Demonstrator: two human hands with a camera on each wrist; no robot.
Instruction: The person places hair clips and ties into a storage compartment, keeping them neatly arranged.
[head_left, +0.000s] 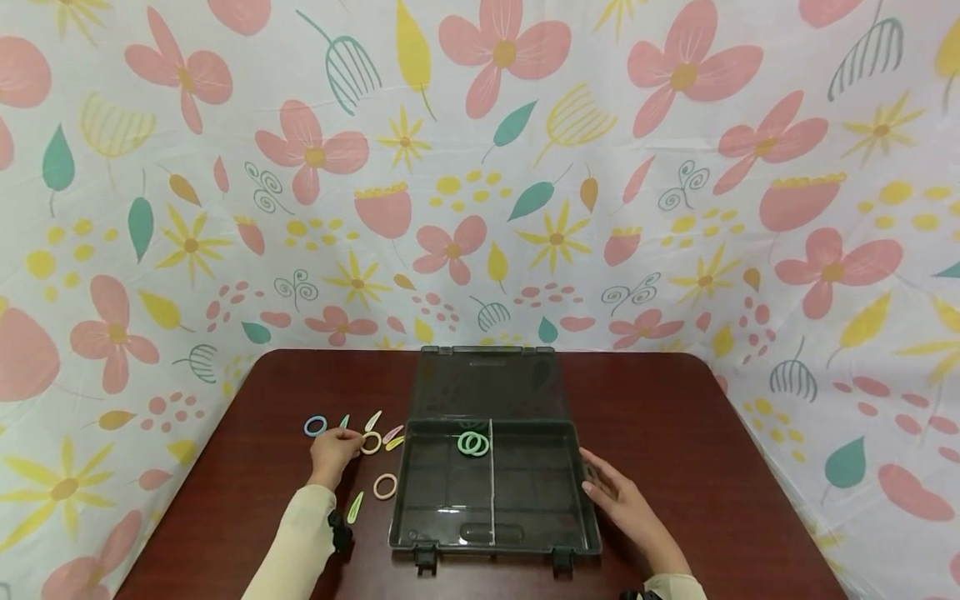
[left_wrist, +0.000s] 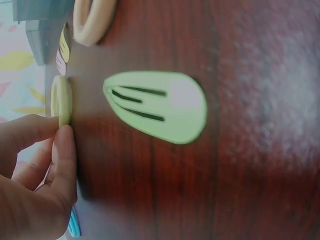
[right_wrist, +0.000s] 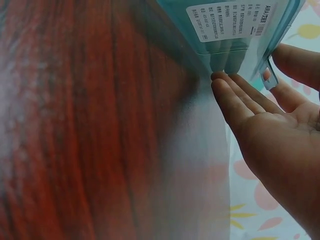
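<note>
My left hand (head_left: 335, 457) pinches a pale yellow hair tie (head_left: 371, 442) between thumb and fingertips, left of a dark translucent storage box (head_left: 491, 537). The fingers of my right hand (head_left: 626, 504) touch the box's right side, fairly straight, with the thumb near the rim. Two mint green hair ties (head_left: 473, 443) lie in the left compartment, against the white divider (head_left: 492, 483). A green snap hair clip (left_wrist: 160, 107) lies close to my left wrist. On the table are a peach hair tie (head_left: 385, 487) and a blue hair tie (head_left: 316, 426).
Beyond my left hand lie a teal clip (head_left: 344, 422), a whitish clip (head_left: 373, 420), a pink clip (head_left: 392, 434) and a yellow clip (head_left: 395, 443). The box lid (head_left: 491, 383) lies open toward the back of the reddish-brown table (head_left: 660, 417). A floral cloth (head_left: 480, 167) hangs behind.
</note>
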